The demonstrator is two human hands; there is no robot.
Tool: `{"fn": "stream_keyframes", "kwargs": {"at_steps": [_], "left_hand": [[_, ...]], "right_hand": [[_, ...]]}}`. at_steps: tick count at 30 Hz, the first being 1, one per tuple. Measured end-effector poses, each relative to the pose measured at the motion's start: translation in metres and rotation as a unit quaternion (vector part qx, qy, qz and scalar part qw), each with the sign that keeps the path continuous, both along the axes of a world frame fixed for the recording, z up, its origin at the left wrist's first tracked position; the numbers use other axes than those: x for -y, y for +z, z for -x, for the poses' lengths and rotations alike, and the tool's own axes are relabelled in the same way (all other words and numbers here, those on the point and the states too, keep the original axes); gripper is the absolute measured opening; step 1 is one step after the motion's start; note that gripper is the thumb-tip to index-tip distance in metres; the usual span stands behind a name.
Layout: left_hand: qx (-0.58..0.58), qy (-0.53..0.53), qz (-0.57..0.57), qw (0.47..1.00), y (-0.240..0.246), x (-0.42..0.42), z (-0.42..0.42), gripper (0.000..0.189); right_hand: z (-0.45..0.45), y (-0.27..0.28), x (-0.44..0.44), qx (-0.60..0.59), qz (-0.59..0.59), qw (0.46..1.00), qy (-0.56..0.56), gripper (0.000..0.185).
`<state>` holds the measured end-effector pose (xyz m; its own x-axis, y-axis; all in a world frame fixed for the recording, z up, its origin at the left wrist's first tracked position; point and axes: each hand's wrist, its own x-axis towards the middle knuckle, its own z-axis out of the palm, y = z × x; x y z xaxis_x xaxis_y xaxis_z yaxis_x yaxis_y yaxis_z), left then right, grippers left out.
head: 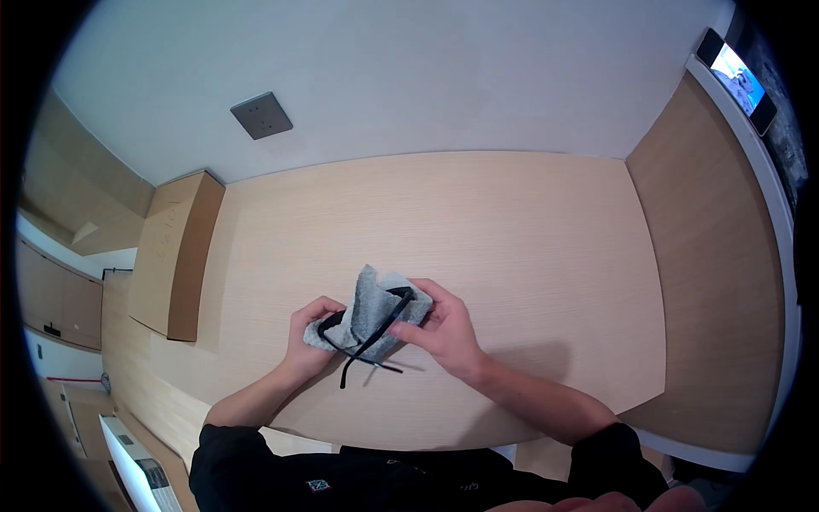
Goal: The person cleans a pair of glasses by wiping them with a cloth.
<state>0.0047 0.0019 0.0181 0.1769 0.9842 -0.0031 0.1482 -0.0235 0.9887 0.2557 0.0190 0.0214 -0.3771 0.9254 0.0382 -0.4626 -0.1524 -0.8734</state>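
A pair of black-framed eyeglasses [398, 312] is held low over the near middle of the table, with both temples unfolded, crossing each other and pointing towards me. A grey cloth [368, 301] is bunched around the front of the frame and hides most of the lenses. My left hand [312, 336] grips the left end of the glasses through the cloth. On the other side, my right hand [445, 326] pinches the right end, its thumb by the temple and its fingers behind the cloth.
Beneath my hands is a light wood table [512, 243], bounded by a wall with a grey socket [261, 115] behind and a wood side panel [716, 256] on the right. A long cardboard box [169, 256] bearing writing stands at the left. A lit phone [736, 80] rests on the panel's ledge.
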Motion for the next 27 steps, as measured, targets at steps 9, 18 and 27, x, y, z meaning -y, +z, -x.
{"fn": "stream_keyframes", "kwargs": {"at_steps": [9,18,27], "left_hand": [[0.009,-0.017,-0.025,1.0,0.009,-0.002,-0.006,0.038],[0.082,0.056,0.086,0.991,0.018,0.004,-0.008,0.011],[0.051,-0.004,0.147,0.988,0.035,0.0,-0.013,0.014]], "right_hand": [[0.005,-0.018,0.003,0.163,-0.035,0.986,-0.025,0.032],[0.003,-0.011,-0.001,0.059,0.029,0.987,-0.144,0.018],[0.007,-0.012,0.001,0.024,0.062,0.995,-0.076,0.02]]}}
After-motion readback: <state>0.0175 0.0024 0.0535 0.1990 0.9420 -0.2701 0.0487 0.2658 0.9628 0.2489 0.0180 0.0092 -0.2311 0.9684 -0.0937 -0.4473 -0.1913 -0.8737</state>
